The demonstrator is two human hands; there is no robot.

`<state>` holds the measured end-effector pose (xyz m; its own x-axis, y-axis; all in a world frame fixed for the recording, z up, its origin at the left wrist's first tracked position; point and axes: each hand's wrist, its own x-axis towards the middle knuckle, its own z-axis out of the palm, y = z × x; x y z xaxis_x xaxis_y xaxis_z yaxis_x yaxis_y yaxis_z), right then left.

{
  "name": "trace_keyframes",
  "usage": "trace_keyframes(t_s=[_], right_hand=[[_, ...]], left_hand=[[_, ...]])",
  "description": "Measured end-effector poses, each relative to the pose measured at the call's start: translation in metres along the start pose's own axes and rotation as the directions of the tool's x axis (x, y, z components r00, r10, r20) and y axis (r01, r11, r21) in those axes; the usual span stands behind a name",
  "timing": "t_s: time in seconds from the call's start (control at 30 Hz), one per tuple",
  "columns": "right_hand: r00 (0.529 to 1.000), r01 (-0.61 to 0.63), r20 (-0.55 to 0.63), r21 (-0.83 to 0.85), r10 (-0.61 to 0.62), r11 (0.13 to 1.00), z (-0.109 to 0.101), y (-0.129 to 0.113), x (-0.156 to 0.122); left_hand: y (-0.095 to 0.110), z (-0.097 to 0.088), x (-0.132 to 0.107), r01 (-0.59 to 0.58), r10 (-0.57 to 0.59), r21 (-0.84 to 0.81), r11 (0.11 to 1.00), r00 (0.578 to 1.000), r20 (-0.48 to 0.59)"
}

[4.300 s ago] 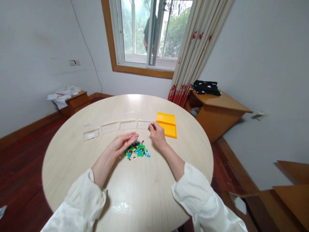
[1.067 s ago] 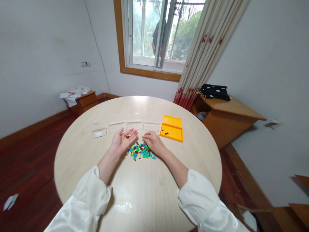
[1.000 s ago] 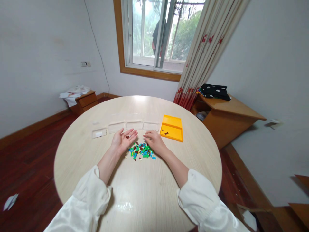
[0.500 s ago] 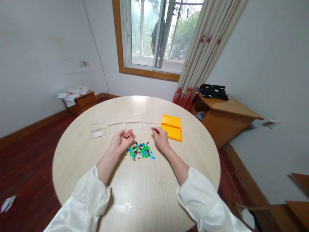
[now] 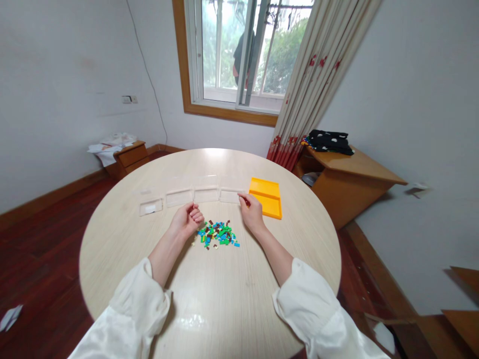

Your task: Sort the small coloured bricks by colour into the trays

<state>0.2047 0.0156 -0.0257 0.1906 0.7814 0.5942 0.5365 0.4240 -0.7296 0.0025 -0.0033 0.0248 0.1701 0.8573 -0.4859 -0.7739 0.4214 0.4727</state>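
Note:
On the table, a loose pile of small green, blue, brown and cream building bricks (image 5: 219,233) lies between my two hands. My left hand (image 5: 186,219) is palm up at the pile's left edge, its fingers curled in; what they enclose is hidden. My right hand (image 5: 251,213) is closed in a pinch beside the right-hand clear plastic box (image 5: 229,195), left of the open yellow case (image 5: 270,205). Anything at those fingertips is too small to make out. The middle clear box (image 5: 206,193) and the left clear box (image 5: 178,198) stand in a row behind the pile.
A smaller clear box (image 5: 150,207) with a white piece in it sits at the left. The round table (image 5: 224,299) has its far edge below the window. A wooden desk (image 5: 359,169) bearing folded black cloth stands to the right, near the curtain (image 5: 318,65).
My left hand's fingers have curled shut from an open palm that had small dark pieces in it. My right hand has shifted slightly to the right, still pinched.

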Motion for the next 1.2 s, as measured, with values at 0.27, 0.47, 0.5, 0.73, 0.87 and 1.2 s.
trace_keyframes(t_s=[0.27,0.47,0.5,0.73,0.87,1.2], right_hand=[[0.987,0.095,0.15,-0.231,-0.061,0.968,0.01,0.008,0.003],[0.951,0.138,0.31,-0.389,-0.012,0.911,0.007,-0.003,-0.004],[0.94,0.142,0.342,-0.405,0.006,0.903,0.006,-0.005,-0.005],[0.892,0.156,0.445,-0.458,0.075,0.875,0.003,-0.018,-0.009],[0.886,0.164,0.459,-0.428,0.057,0.889,0.003,-0.019,-0.011],[0.935,0.194,0.346,-0.309,-0.08,0.931,0.002,-0.019,-0.012]], left_hand=[[-0.001,-0.001,0.004,-0.215,0.221,0.188,0.958,0.975,-0.013],[0.003,-0.002,0.01,-0.19,0.21,0.187,0.964,0.973,-0.093],[0.003,-0.002,0.011,-0.189,0.211,0.189,0.964,0.971,-0.108],[0.004,0.0,0.009,-0.205,0.248,0.278,0.938,0.961,-0.126],[0.006,-0.001,0.008,-0.257,0.295,0.315,0.914,0.952,-0.079],[0.009,-0.008,0.007,-0.204,0.203,0.24,0.949,0.979,0.031]])
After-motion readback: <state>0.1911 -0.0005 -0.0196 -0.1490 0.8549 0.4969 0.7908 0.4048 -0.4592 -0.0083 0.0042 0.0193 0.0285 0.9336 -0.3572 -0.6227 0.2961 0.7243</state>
